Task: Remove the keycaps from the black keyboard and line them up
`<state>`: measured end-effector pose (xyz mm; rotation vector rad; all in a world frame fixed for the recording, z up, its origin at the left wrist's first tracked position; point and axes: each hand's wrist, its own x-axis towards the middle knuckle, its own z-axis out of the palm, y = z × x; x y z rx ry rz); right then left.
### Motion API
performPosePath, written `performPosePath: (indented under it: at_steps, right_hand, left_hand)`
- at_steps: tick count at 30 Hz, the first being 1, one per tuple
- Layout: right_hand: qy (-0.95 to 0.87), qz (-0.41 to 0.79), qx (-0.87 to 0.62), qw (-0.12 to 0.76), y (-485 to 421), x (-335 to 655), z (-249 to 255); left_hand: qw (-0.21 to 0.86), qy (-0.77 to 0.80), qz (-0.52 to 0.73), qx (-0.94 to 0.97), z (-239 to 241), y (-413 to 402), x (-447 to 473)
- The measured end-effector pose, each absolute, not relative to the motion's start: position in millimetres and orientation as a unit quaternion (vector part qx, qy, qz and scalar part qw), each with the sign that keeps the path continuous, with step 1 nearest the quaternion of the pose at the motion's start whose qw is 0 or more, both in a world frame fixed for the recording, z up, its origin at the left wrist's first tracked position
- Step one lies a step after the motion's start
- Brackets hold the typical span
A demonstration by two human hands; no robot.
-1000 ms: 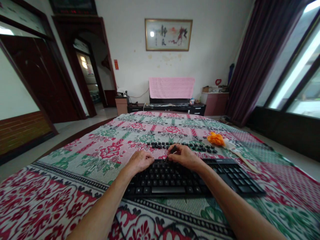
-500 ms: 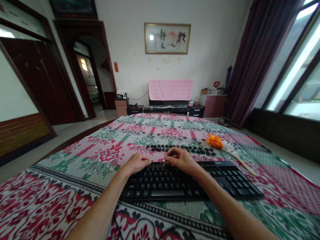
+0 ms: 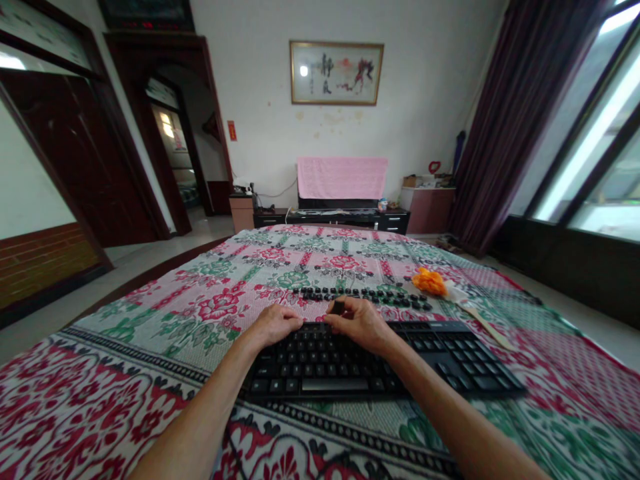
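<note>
While right hand [image 3: 363,324] pinches dark piece [image 3: 338,306], left hand [image 3: 275,326] curled by keyboard [image 3: 325,365], flowered cloth [image 3: 175,320] beneath, picture [image 3: 337,73] beyond

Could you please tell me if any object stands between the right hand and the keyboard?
Nothing visible does. The right hand, holding a small dark object, is directly over the far part of the keyboard. The small black pieces lie beyond it.

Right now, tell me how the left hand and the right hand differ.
The right hand pinches a small dark object; the left hand shows nothing pinched up, though its grip is partly hidden. The left hand is at the keyboard's far left corner, the right hand farther along that edge. Both are bare.
</note>
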<state>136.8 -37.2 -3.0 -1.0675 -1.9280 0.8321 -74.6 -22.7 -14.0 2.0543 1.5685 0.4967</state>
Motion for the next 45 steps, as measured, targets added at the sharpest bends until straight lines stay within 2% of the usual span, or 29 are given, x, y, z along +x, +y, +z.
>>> performPosePath:
  at_steps: [11, 26, 37, 45]
  right_hand:
    - [-0.793, 0.348, -0.384, 0.320, -43.5, 141.1, 10.7]
    - [-0.833, 0.271, -0.383, 0.292, -41.4, 135.3, 10.1]
    - [-0.796, 0.396, -0.357, 0.287, -35.0, 142.8, 6.3]
    - [-0.808, 0.270, -0.444, 0.277, -44.7, 130.8, 12.2]
  left_hand:
    - [0.253, 0.581, 0.182, 0.752, -10.5, -25.1, -73.4]
    - [0.237, 0.566, 0.181, 0.768, -18.9, -18.6, -76.1]
    - [0.238, 0.587, 0.166, 0.756, -15.5, -21.4, -74.8]
    - [0.248, 0.577, 0.179, 0.758, -21.8, -18.2, -77.1]
